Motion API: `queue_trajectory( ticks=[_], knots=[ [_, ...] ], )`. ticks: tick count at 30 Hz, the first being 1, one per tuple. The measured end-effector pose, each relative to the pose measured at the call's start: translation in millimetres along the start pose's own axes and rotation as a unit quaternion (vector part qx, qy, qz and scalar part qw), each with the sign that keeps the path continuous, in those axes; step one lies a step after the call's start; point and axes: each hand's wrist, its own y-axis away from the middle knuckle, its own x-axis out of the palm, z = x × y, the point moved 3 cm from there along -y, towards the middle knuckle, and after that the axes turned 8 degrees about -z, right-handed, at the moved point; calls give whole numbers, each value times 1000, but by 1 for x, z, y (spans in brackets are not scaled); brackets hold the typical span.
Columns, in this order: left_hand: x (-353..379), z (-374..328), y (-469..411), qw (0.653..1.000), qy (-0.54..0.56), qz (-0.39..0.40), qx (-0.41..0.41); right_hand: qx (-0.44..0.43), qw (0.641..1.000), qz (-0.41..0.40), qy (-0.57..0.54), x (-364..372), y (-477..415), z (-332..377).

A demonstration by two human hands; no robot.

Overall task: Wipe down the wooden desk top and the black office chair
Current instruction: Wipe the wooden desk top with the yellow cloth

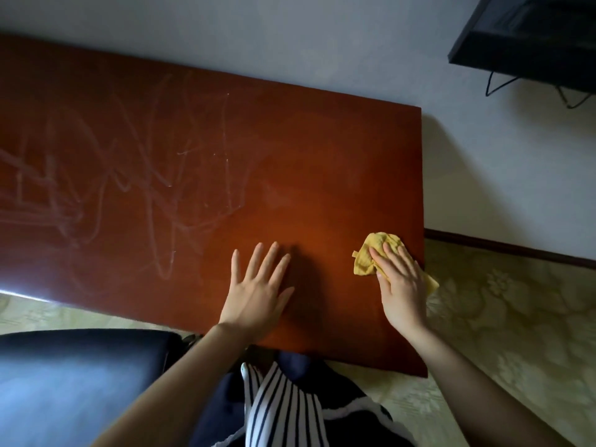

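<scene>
The reddish-brown wooden desk top (306,175) fills the middle of the view, with pale dusty streaks across its left half. My left hand (258,288) lies flat on the desk near the front edge, fingers straight and spread. My right hand (400,282) presses a crumpled yellow cloth (371,256) onto the desk close to its right edge, fingers fairly straight on top of the cloth. Part of the cloth hangs past the desk's right edge. The black office chair (77,375) shows at the lower left, partly under the desk's front edge.
A pale wall (322,40) runs behind the desk. A black mounted screen (529,37) with dangling cables hangs at the upper right. Patterned yellowish flooring (503,317) lies to the right of the desk, with a dark skirting board along the wall.
</scene>
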Motion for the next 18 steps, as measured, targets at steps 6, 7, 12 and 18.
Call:
queue_trajectory(
  ticks=[6,7,12,18],
  knots=[
    [-3,56,57,999,31,-18,-11,154,984,-76,43,11,60,49],
    [-4,69,66,999,35,-18,-21,180,979,-84,53,15,70,59],
    [-3,126,103,998,36,-4,-60,242,962,-101,73,31,103,100],
    [1,185,138,981,65,1,-183,248,965,-67,60,52,117,143]
  ],
)
